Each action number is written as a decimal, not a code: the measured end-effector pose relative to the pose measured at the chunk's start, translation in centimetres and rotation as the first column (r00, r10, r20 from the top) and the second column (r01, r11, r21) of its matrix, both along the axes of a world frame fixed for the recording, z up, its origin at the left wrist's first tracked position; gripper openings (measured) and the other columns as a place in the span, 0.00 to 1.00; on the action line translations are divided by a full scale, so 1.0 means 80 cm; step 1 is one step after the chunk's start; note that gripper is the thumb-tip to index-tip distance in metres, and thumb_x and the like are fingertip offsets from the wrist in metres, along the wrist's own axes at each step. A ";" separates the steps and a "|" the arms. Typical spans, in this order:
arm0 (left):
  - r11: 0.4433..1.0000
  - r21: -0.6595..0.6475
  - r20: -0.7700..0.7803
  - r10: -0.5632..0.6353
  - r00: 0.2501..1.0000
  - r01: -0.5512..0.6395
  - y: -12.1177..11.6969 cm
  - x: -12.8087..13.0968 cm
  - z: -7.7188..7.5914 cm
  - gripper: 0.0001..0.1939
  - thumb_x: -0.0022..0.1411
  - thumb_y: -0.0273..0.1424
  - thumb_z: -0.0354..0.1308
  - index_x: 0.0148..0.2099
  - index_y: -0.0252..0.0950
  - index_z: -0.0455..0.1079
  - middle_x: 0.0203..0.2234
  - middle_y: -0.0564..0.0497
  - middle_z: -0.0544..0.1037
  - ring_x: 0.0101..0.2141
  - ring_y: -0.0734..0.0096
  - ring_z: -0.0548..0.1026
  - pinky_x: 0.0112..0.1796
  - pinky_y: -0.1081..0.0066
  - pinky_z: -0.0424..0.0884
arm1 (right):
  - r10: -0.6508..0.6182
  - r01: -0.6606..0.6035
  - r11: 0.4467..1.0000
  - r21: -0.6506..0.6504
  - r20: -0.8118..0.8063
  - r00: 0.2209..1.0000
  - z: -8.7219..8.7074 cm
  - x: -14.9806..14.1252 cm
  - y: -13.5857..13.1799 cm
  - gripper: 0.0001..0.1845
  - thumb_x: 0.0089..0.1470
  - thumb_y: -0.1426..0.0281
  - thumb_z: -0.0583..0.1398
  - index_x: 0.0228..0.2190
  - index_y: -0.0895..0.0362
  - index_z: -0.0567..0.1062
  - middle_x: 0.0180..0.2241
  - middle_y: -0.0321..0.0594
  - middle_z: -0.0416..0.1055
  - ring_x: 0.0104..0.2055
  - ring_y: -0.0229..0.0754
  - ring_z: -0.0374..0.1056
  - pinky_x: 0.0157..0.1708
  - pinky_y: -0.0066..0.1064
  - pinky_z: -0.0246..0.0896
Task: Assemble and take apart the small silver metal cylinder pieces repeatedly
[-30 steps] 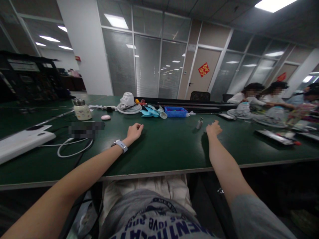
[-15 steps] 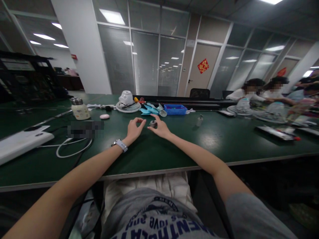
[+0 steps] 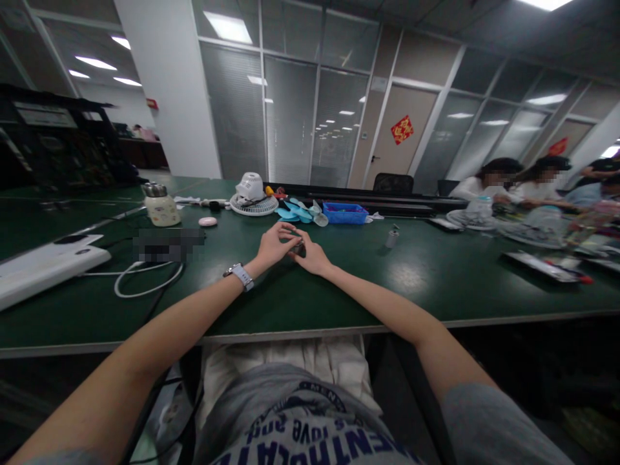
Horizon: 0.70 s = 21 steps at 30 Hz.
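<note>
Over the middle of the green table (image 3: 339,294), my two hands meet around a small grey metal part (image 3: 299,248), mostly hidden by fingers. My right hand (image 3: 312,255) curls around it from the right, thumb below and fingers above. From the left, my left hand (image 3: 277,247), a watch on its wrist, closes thumb and fingertips onto the same part. Farther right stands a small silver cylinder (image 3: 392,239) with a dark piece on top. Behind my hands lie light-blue fan blades (image 3: 295,210).
A white fan base with a round grille (image 3: 252,201) and a blue bin (image 3: 345,213) stand at the back. To the left are a cream bottle (image 3: 161,205), a pink round object (image 3: 207,221), a white cable (image 3: 145,294) and a white device (image 3: 48,271). Co-workers sit at far right.
My left hand has moved right, and its fingertips have closed in on the grey metal part in my right hand. The view has tilted slightly.
</note>
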<state>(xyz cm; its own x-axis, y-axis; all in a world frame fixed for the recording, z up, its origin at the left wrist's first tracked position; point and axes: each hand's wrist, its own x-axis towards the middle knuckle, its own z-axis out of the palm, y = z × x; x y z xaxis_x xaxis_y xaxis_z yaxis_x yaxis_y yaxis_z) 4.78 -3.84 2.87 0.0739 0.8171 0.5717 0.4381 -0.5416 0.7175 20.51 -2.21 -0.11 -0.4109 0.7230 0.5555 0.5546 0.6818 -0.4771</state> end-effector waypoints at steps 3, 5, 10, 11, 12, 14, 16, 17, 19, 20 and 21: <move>1.000 0.030 0.012 0.004 1.000 -0.004 0.002 0.002 0.003 0.18 0.52 0.37 0.65 0.44 0.37 0.67 0.32 0.49 0.81 0.38 0.64 0.80 0.42 0.66 0.72 | 0.000 0.000 1.000 -0.001 -0.016 1.000 0.000 -0.001 0.000 0.40 0.54 0.63 0.62 0.63 0.49 0.52 0.44 0.43 0.74 0.40 0.47 0.72 0.42 0.40 0.66; 0.996 0.064 0.053 0.058 0.997 -0.061 0.004 0.001 0.004 0.18 0.54 0.37 0.64 0.44 0.37 0.66 0.31 0.49 0.81 0.38 0.64 0.80 0.43 0.66 0.71 | -0.006 0.006 1.000 0.000 -0.010 1.000 0.000 0.000 0.000 0.40 0.54 0.62 0.63 0.63 0.49 0.52 0.42 0.41 0.74 0.39 0.47 0.72 0.42 0.40 0.65; 0.976 0.043 0.087 0.211 0.974 -0.215 0.012 -0.013 -0.004 0.19 0.53 0.38 0.64 0.44 0.37 0.64 0.32 0.48 0.81 0.39 0.63 0.80 0.43 0.65 0.70 | 0.008 -0.008 1.000 0.014 0.009 1.000 -0.004 -0.001 -0.003 0.39 0.54 0.61 0.62 0.63 0.48 0.53 0.40 0.39 0.73 0.37 0.45 0.71 0.42 0.39 0.65; 0.977 0.009 0.053 0.212 0.976 -0.213 0.014 -0.017 -0.008 0.19 0.53 0.38 0.65 0.44 0.38 0.65 0.31 0.49 0.82 0.39 0.62 0.80 0.43 0.65 0.70 | 0.016 -0.016 1.000 0.017 0.009 1.000 -0.004 -0.002 -0.003 0.39 0.54 0.61 0.62 0.63 0.48 0.53 0.42 0.40 0.72 0.37 0.45 0.71 0.42 0.39 0.65; 0.978 -0.034 0.010 0.207 0.978 -0.207 0.017 -0.021 -0.013 0.18 0.52 0.37 0.65 0.43 0.38 0.65 0.31 0.49 0.82 0.38 0.62 0.80 0.42 0.65 0.70 | 0.021 -0.021 1.000 0.021 0.005 1.000 -0.003 -0.002 -0.004 0.39 0.54 0.61 0.62 0.62 0.48 0.54 0.43 0.40 0.72 0.38 0.45 0.71 0.42 0.39 0.65; 0.972 -0.138 -0.097 0.179 0.979 -0.191 0.021 -0.027 -0.023 0.17 0.50 0.37 0.67 0.39 0.39 0.66 0.30 0.49 0.82 0.37 0.60 0.80 0.40 0.65 0.71 | 0.009 -0.007 0.999 0.034 -0.035 0.999 0.003 0.002 -0.002 0.37 0.55 0.60 0.62 0.62 0.47 0.55 0.44 0.40 0.72 0.39 0.45 0.71 0.43 0.39 0.65; 0.961 -0.220 -0.171 0.132 0.976 -0.169 0.026 -0.031 -0.031 0.17 0.48 0.39 0.68 0.38 0.39 0.67 0.29 0.49 0.82 0.36 0.60 0.80 0.38 0.66 0.71 | -0.065 0.074 0.994 0.074 -0.114 0.991 0.019 0.018 0.004 0.36 0.55 0.60 0.61 0.62 0.48 0.56 0.45 0.41 0.72 0.40 0.45 0.71 0.44 0.39 0.65; 0.959 -0.239 -0.191 0.107 0.976 -0.152 0.028 -0.032 -0.034 0.18 0.48 0.40 0.68 0.37 0.39 0.67 0.29 0.49 0.82 0.35 0.60 0.80 0.37 0.66 0.71 | -0.133 0.151 0.983 0.103 -0.160 0.978 0.030 0.033 0.009 0.35 0.56 0.60 0.60 0.62 0.49 0.56 0.46 0.42 0.72 0.41 0.46 0.71 0.45 0.39 0.64; 0.964 -0.240 -0.202 0.067 0.977 -0.115 0.031 -0.033 -0.038 0.19 0.48 0.41 0.68 0.38 0.40 0.67 0.29 0.50 0.82 0.36 0.61 0.80 0.38 0.66 0.71 | -0.332 0.374 0.915 0.150 -0.245 0.911 0.053 0.077 0.020 0.33 0.57 0.61 0.58 0.61 0.52 0.56 0.49 0.46 0.70 0.44 0.48 0.70 0.47 0.39 0.62; 0.967 -0.236 -0.200 0.053 0.978 -0.101 0.031 -0.033 -0.039 0.19 0.48 0.41 0.68 0.38 0.40 0.67 0.29 0.50 0.82 0.36 0.62 0.80 0.39 0.66 0.71 | -0.449 0.502 0.850 0.161 -0.277 0.850 0.063 0.104 0.025 0.32 0.58 0.61 0.57 0.61 0.54 0.56 0.50 0.48 0.70 0.46 0.49 0.69 0.48 0.40 0.60; 0.968 -0.233 -0.196 0.045 0.980 -0.091 0.031 -0.033 -0.039 0.19 0.48 0.41 0.68 0.39 0.40 0.67 0.29 0.51 0.82 0.36 0.62 0.80 0.39 0.66 0.71 | -0.569 0.629 0.762 0.154 -0.304 0.764 0.072 0.135 0.029 0.31 0.59 0.62 0.56 0.61 0.55 0.56 0.51 0.50 0.69 0.47 0.50 0.68 0.49 0.41 0.59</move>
